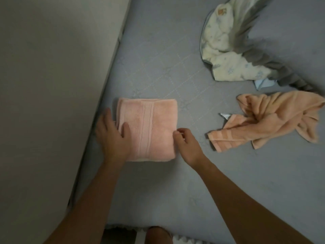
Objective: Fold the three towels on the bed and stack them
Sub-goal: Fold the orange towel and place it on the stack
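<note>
A pink towel (149, 129) lies folded into a neat rectangle on the grey bed (158, 67), close to the bed's left edge. My left hand (114, 136) rests flat on the towel's left side with fingers spread. My right hand (186, 143) touches the towel's right edge, fingers loosely curled. An orange towel (274, 118) lies crumpled to the right. A cream printed towel with a grey side (226, 50) is bunched at the far right.
A pale wall (52, 85) runs along the bed's left edge. A small light-blue cloth corner (262, 84) peeks out beneath the cream towel. My foot (156, 235) shows at the bed's near edge.
</note>
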